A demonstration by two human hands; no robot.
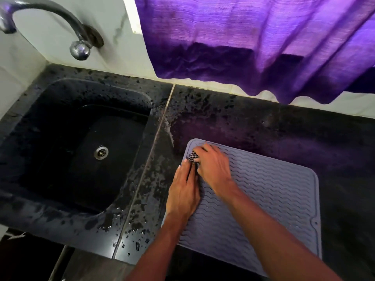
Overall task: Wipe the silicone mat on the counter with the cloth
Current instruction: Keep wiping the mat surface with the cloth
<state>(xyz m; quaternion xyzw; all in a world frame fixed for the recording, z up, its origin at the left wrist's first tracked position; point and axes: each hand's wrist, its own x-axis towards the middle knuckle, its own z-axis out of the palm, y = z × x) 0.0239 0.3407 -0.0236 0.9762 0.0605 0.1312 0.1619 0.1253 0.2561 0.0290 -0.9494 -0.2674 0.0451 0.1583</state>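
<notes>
A grey silicone mat (269, 197) with wavy ridges lies on the dark counter, right of the sink. A small checkered cloth (192, 157) is bunched at the mat's far left corner, mostly hidden under my fingers. My right hand (213, 169) presses down on the cloth, fingers curled over it. Lying flat along the mat's left edge, my left hand (184, 189) has its fingers straight and its fingertips touching the cloth.
A black sink (81, 142) with a metal drain (100, 152) sits to the left, under a curved tap (80, 48). The wet black counter (284, 126) surrounds the mat. A purple curtain (253, 43) hangs over the counter's back edge.
</notes>
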